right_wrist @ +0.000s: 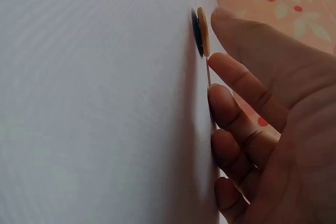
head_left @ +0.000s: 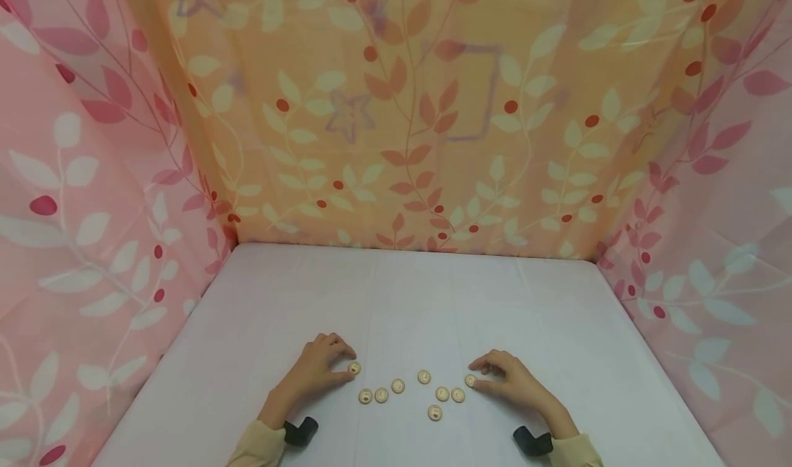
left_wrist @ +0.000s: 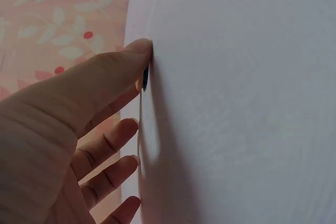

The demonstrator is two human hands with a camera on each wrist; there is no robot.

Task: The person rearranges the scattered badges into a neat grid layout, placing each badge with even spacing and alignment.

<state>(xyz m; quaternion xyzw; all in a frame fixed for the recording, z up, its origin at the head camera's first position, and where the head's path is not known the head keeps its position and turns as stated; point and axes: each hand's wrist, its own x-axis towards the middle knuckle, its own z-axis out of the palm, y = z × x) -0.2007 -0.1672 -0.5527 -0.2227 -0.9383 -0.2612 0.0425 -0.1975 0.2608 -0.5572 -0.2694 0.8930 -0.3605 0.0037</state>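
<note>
My left hand [head_left: 318, 365] lies at the left end of a group of small round wooden discs. Its thumb and index finger pinch one wooden disc [head_left: 354, 368] from two sides; in the left wrist view the thumb [left_wrist: 137, 46] hides much of that disc [left_wrist: 145, 78]. At the group's right end, the right hand [head_left: 507, 381] has its thumb and index finger on either side of another disc [head_left: 470, 381]. In the right wrist view this disc [right_wrist: 204, 32] lies on the white surface, the index fingertip at its edge and the thumb slightly apart.
Between the hands lie several more discs, such as a marked one [head_left: 366, 396], an upper one [head_left: 423, 377] and the nearest one [head_left: 435, 413]. A white cloth [head_left: 396, 302] covers the table. Patterned curtains [head_left: 408, 109] enclose its back and sides. Black devices [head_left: 301, 432] sit at both wrists.
</note>
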